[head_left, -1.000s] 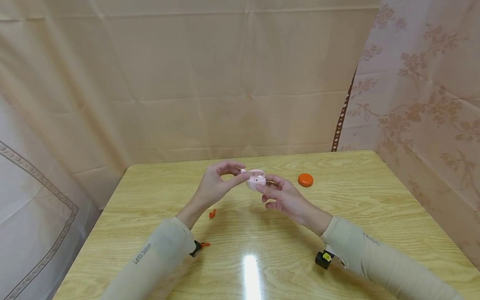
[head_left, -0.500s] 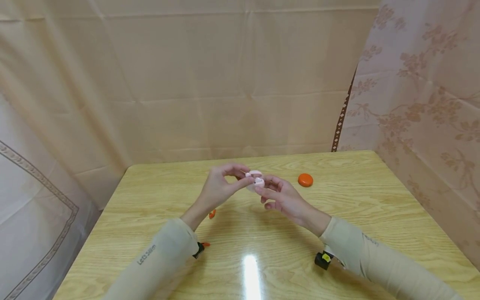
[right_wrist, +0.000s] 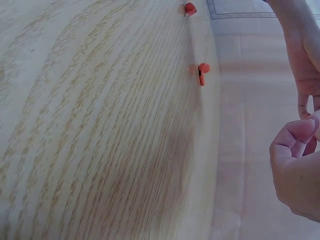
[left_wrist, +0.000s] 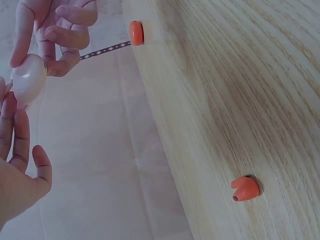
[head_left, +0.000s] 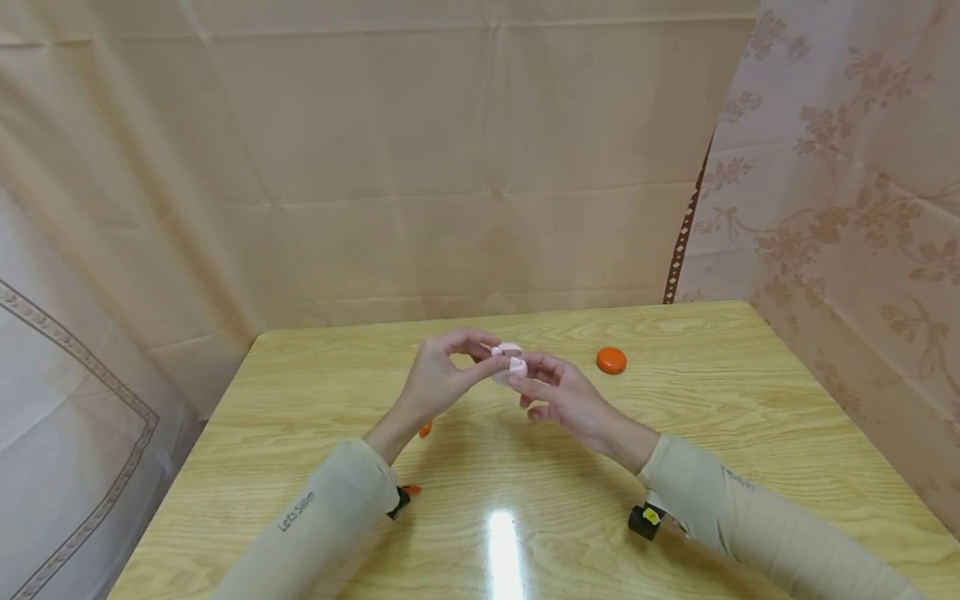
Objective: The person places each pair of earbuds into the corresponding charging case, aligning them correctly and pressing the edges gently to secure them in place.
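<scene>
Above the table, my right hand (head_left: pixel 573 404) grips a small pale pink earbud case (head_left: pixel 517 367) with its lid (head_left: pixel 511 348) raised. From the left, my left hand (head_left: pixel 438 375) pinches a pale pink earbud (head_left: pixel 496 351) right at the case's opening, thumb and fingertips close together. The fingers cover most of this earbud. In the left wrist view, the rounded shell of the earbud case (left_wrist: pixel 30 77) shows between both hands' fingertips. The right wrist view shows the right hand (right_wrist: pixel 300 165) curled, with the case mostly out of frame.
A round orange case (head_left: pixel 611 360) lies on the wooden table (head_left: pixel 712 400), beyond the right hand. Two orange earbuds lie on the left side: one earbud (head_left: pixel 425 429) beneath the left wrist, another earbud (head_left: pixel 411 489) nearer, beside the left wrist camera. Curtains hang behind the table.
The left hand has moved slightly right, bringing the pink earbud from beside the case to its opening. The right hand and case have shifted only slightly, with the case's front tilted differently.
</scene>
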Motion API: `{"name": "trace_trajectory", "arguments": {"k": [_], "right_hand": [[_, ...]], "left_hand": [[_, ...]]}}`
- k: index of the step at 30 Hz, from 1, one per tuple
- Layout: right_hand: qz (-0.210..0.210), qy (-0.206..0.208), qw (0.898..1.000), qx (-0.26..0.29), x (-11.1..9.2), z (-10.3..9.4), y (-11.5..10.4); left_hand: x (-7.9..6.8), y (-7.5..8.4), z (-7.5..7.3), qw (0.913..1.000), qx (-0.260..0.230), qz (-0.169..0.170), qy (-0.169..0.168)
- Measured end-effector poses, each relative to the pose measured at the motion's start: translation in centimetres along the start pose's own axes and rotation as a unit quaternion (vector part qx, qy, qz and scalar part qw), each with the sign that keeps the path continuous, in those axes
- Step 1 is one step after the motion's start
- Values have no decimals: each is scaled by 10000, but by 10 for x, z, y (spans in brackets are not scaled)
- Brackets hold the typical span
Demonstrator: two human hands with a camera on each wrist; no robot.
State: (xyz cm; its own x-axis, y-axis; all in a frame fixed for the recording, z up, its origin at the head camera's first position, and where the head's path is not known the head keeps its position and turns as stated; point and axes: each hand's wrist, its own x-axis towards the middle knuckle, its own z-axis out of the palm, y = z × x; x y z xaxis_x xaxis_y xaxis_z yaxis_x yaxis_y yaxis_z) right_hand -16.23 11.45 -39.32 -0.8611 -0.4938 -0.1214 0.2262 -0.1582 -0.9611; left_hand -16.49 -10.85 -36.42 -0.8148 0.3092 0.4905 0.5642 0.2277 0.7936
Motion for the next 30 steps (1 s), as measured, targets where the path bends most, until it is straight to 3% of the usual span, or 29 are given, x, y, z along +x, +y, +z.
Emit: {"name": "trace_trajectory", "arguments": {"k": [7, 22, 30], "right_hand": [[39, 13, 10000, -41, 2, -1, 2], [-16, 11, 10000, 53, 0, -4, -2], [-12, -2, 10000, 9, 1, -5, -3]], "left_hand": [[-1, -2, 0, 9994, 149, 314, 69], [-3, -7, 4, 9975, 384, 592, 70], [-5, -3, 5, 9984, 410, 389, -7]]}}
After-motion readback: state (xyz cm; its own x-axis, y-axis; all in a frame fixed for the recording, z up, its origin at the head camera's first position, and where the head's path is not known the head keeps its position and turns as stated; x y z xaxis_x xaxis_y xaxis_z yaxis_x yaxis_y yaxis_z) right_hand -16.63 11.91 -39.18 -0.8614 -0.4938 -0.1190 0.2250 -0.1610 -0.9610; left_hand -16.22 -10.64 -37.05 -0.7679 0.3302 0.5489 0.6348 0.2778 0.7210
